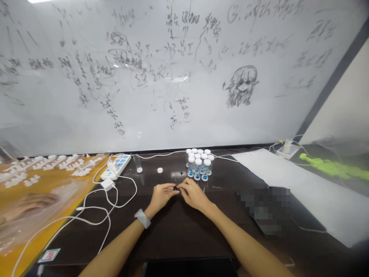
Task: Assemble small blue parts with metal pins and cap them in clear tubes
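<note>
My left hand [161,197] and my right hand [193,193] meet over the dark table, fingertips close together. Pinched between them is a small black piece [175,188], too small to make out its kind; the fingers of both hands press on it. Just beyond my fingers another small black part [181,173] stands on the table. To the right, a cluster of clear vials [198,169] with white caps stands upright, some with blue contents. An uncapped clear vial [138,163] and a loose white cap [160,170] are farther left.
White cables [111,207] and a power strip [117,167] lie at left. A co-worker's hand [37,202] rests on plastic film over a yellow surface [62,231] with white parts. At right are a partly pixelated dark object [266,215], white sheet [300,192] and green pieces [331,167].
</note>
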Demonstrator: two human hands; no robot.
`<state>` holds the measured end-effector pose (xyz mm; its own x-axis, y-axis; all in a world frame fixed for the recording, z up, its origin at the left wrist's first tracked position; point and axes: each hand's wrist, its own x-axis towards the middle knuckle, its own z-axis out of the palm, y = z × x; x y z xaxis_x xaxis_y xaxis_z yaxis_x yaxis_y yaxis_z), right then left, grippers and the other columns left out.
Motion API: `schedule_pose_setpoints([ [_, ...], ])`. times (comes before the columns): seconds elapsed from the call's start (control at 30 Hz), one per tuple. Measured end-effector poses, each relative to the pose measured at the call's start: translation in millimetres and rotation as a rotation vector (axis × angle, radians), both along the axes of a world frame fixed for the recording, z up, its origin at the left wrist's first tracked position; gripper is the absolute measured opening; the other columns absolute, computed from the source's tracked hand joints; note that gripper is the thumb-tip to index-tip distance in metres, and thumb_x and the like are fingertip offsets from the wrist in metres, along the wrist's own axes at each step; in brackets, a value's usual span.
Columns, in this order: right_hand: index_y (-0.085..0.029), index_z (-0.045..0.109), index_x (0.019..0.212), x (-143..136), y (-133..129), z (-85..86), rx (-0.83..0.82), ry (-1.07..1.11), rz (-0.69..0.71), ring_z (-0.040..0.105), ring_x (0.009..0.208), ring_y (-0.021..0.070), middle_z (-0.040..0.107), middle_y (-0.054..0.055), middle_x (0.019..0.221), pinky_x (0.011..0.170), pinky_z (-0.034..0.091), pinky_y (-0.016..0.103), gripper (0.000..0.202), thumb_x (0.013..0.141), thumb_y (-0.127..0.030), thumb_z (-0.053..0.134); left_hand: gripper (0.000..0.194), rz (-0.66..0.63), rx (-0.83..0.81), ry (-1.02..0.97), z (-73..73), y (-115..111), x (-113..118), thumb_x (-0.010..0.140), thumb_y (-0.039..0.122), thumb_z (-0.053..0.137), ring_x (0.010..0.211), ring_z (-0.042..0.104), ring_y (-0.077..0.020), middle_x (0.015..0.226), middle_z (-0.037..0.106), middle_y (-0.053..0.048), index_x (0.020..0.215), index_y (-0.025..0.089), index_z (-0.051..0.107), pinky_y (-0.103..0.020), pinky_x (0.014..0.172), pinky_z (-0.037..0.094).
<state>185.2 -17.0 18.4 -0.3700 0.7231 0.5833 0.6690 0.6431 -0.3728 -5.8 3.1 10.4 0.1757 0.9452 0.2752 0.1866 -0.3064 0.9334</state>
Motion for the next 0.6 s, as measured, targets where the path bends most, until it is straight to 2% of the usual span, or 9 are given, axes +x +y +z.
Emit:
schedule_pose_setpoints([
  [0.13, -0.020, 0.070, 0.103, 3.2, 5.1, -0.4, -0.073, 0.044, -0.039, 0.062, 0.084, 0.0174, 0.063, 0.006, 0.090, 0.076, 0.048, 0.027, 0.021, 0.096, -0.017, 0.051, 0.036, 0.006, -0.005, 0.024, 2.6, -0.5, -0.9, 0.064, 0.032, 0.086, 0.077, 0.075, -0.0244, 0.081, 0.078, -0.007, 0.095, 0.015, 0.076, -0.034, 0.076, 0.062],
  [0.27, -0.019, 0.072, 0.088, 2.9, 6.3, 2.1, -0.129, 0.101, -0.118, 0.064, 0.073, 0.0180, 0.066, 0.003, 0.076, 0.069, 0.046, 0.027, 0.015, 0.093, -0.025, 0.059, 0.037, 0.012, -0.023, 0.026, -0.6, 2.8, -3.1, 0.065, 0.032, 0.085, 0.078, 0.075, -0.0249, 0.081, 0.078, -0.008, 0.096, 0.015, 0.076, -0.034, 0.076, 0.061],
  [0.37, -0.019, 0.072, 0.076, -0.2, 5.5, 2.7, -0.289, 0.221, -0.096, 0.065, 0.061, 0.0173, 0.068, 0.002, 0.066, 0.060, 0.046, 0.025, 0.023, 0.092, -0.031, 0.059, 0.037, 0.022, -0.030, -0.004, -4.5, 6.1, -4.8, 0.063, 0.029, 0.086, 0.080, 0.075, -0.0252, 0.084, 0.078, -0.009, 0.096, 0.015, 0.077, -0.035, 0.078, 0.061],
  [0.47, -0.019, 0.072, 0.075, -3.0, 5.6, 1.8, -0.455, 0.353, -0.069, 0.065, 0.052, 0.0164, 0.069, 0.001, 0.061, 0.051, 0.044, 0.023, 0.025, 0.090, -0.035, 0.058, 0.037, 0.036, -0.051, -0.030, -6.7, 8.0, -5.6, 0.062, 0.028, 0.087, 0.080, 0.075, -0.0254, 0.083, 0.078, -0.009, 0.095, 0.015, 0.077, -0.036, 0.078, 0.061],
  [0.6, -0.020, 0.073, 0.078, -3.0, 6.2, 2.1, -0.323, 0.339, -0.061, 0.065, 0.058, 0.0161, 0.071, 0.001, 0.066, 0.058, 0.045, 0.024, 0.019, 0.087, -0.030, 0.061, 0.037, 0.028, -0.081, -0.033, -6.6, 8.2, -5.8, 0.064, 0.032, 0.085, 0.078, 0.075, -0.0243, 0.083, 0.078, -0.010, 0.095, 0.014, 0.076, -0.033, 0.075, 0.060],
])
